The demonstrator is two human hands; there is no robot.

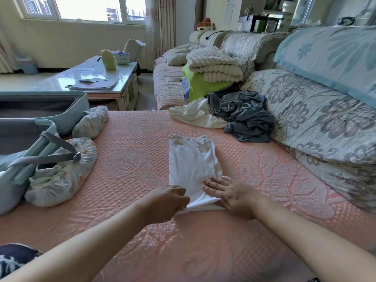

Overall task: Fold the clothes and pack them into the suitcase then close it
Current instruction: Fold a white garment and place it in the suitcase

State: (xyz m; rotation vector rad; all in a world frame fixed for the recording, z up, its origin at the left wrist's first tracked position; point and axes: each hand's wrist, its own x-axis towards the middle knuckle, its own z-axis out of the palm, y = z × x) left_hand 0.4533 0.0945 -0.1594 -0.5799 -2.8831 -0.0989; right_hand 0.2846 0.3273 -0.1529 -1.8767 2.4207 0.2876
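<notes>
While left hand [169, 200] pinches near corner of shirt [191, 163], right hand [232, 195] flat on it, uneven pull could skew fold near seat [132, 159] front edge.

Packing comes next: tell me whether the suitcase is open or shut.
Open. The light-blue suitcase lies with both halves spread apart, grey lining and a loose strap exposed.

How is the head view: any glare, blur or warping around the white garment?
Head view: the window is blown out and the coffee table shows glare; the wide lens bows the frame edges, and the bottom edge is soft. The white garment is evenly lit and sharp, with the left hand pinching its near corner and the right hand flat on it.
</notes>
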